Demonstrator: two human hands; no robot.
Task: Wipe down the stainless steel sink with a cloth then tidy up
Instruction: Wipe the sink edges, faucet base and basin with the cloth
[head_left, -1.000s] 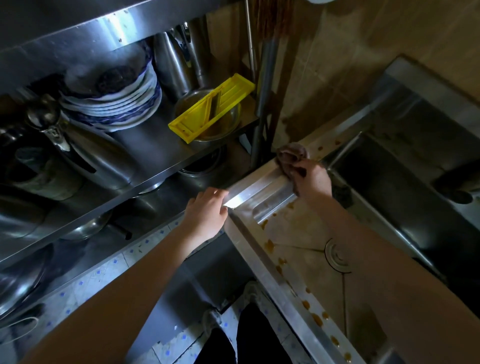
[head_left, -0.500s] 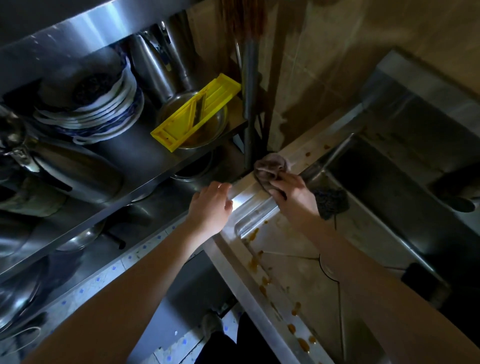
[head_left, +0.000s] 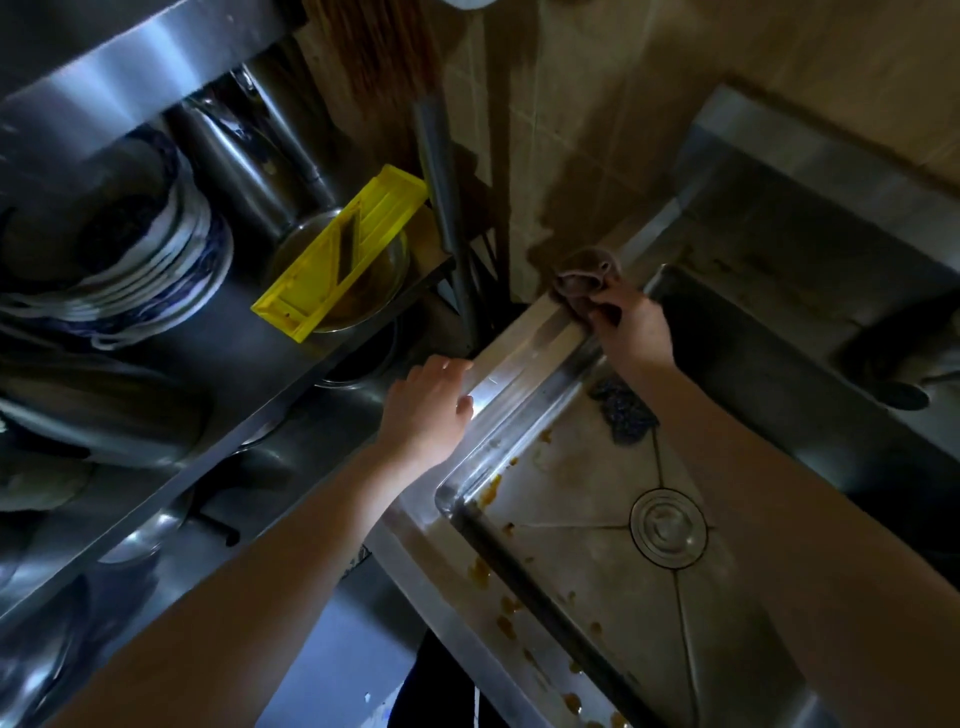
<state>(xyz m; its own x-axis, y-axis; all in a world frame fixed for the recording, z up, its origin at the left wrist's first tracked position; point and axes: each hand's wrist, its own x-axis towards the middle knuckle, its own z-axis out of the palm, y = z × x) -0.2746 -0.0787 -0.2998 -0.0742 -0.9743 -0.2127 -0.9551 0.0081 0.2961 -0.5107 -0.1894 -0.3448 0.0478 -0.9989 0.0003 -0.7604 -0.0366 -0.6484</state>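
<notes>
The stainless steel sink (head_left: 524, 358) runs diagonally across the view, its rim and basin spotted with orange-brown stains. A round drain (head_left: 667, 527) sits in the basin floor. My right hand (head_left: 631, 325) is shut on a bunched brown cloth (head_left: 584, 278) and presses it on the far corner of the rim, by the tiled wall. My left hand (head_left: 428, 410) rests flat on the rim's outer edge, fingers apart, holding nothing. A dark scouring pad (head_left: 623, 408) lies in the basin below my right wrist.
A steel shelf rack (head_left: 218, 364) at left holds stacked blue-and-white plates (head_left: 156, 270), steel jugs, and a yellow slicer (head_left: 345, 254) lying across a steel bowl. A grey pole (head_left: 444, 208) stands in the corner. A second, darker basin (head_left: 779, 364) lies to the right.
My right hand has pushed the cloth along the rim toward the far corner by the wall. The left hand stays on the rim's edge. The camera has shifted.
</notes>
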